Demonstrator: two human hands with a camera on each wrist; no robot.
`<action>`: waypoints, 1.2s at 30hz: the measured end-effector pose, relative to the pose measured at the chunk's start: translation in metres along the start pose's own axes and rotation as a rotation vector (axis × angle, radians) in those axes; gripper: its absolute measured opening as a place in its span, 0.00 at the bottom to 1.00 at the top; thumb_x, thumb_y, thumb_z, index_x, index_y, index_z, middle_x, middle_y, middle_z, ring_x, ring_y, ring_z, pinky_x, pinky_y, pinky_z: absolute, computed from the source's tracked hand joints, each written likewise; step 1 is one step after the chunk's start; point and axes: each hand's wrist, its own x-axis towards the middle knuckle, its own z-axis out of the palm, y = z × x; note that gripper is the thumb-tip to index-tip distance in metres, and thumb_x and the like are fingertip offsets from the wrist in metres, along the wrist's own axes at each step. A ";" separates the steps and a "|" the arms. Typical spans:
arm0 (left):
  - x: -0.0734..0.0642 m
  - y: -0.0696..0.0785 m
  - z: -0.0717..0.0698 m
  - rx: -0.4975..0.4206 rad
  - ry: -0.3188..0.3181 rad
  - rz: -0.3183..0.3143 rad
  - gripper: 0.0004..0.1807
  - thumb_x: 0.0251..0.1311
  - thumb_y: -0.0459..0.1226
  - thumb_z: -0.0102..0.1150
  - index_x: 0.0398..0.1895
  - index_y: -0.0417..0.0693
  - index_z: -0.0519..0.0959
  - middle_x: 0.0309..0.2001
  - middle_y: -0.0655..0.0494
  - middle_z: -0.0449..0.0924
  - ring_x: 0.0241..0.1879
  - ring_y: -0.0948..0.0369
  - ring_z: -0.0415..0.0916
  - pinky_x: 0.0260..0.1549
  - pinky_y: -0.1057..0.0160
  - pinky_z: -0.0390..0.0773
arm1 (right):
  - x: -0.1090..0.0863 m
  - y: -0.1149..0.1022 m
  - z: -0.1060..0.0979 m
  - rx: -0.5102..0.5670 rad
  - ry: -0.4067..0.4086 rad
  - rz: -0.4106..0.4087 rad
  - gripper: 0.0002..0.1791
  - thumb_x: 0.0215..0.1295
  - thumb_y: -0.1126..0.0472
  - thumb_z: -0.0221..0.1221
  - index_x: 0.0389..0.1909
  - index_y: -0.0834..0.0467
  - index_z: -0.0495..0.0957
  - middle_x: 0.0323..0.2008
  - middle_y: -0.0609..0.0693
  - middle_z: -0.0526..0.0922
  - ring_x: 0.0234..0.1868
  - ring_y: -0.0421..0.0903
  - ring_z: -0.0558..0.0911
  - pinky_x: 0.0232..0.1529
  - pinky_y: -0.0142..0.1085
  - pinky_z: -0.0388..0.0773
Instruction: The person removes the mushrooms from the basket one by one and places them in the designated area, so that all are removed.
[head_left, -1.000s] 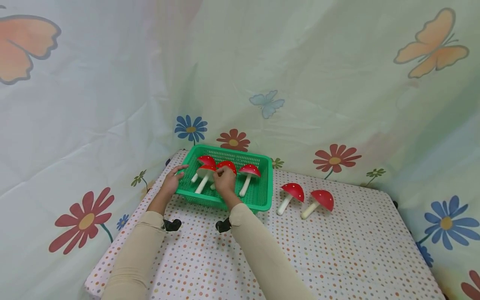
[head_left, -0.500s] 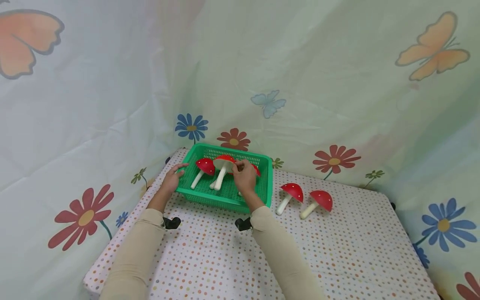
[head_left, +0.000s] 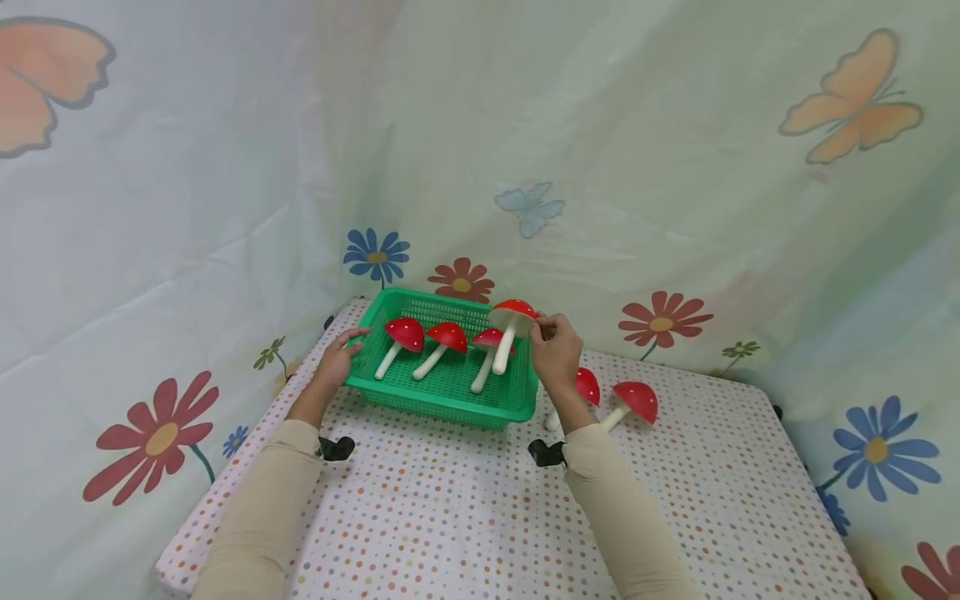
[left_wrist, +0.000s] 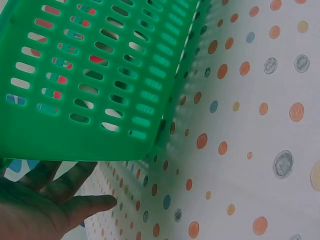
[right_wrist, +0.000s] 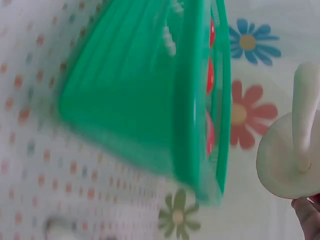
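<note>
Right grip (head_left: 557, 350): pinched red-capped, white-stemmed mushroom (head_left: 513, 320) by cap edge, above green perforated plastic basket (head_left: 438, 403). Left grip (head_left: 333, 365): wide, at basket's left end. I judged carrying step in hand; next move called for clearing rim.

"What do you see around you?"
"I face a pale cloth wall (head_left: 637, 208), a little wrinkled, with orange butterflies (head_left: 858, 71) and one light-blue butterfly (head_left: 531, 210) above red flowers (head_left: 661, 323) and blue flowers (head_left: 377, 257)."
"And your table (head_left: 750, 492)?"
"It stands close to this wall, white, with many small coloured dots. The light is soft."
</note>
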 end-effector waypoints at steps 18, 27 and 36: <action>-0.004 0.001 -0.004 0.005 -0.019 -0.010 0.21 0.70 0.41 0.36 0.65 0.59 0.64 0.73 0.54 0.44 0.72 0.49 0.37 0.66 0.40 0.42 | 0.015 0.067 -0.124 -0.297 0.179 0.021 0.11 0.63 0.61 0.52 0.40 0.65 0.75 0.42 0.59 0.84 0.41 0.54 0.83 0.36 0.46 0.79; -0.005 0.002 -0.001 -0.003 -0.022 -0.010 0.21 0.71 0.41 0.35 0.65 0.59 0.64 0.73 0.55 0.43 0.72 0.49 0.36 0.66 0.40 0.41 | 0.018 0.111 -0.191 -0.423 0.265 0.251 0.17 0.65 0.58 0.48 0.46 0.66 0.75 0.47 0.62 0.81 0.47 0.58 0.80 0.43 0.50 0.75; -0.005 0.003 -0.002 0.007 -0.020 -0.019 0.21 0.71 0.43 0.35 0.65 0.60 0.63 0.73 0.55 0.44 0.72 0.49 0.37 0.66 0.40 0.42 | -0.006 0.154 -0.227 -0.521 0.245 0.407 0.17 0.63 0.59 0.48 0.43 0.68 0.74 0.41 0.67 0.78 0.42 0.62 0.76 0.37 0.52 0.69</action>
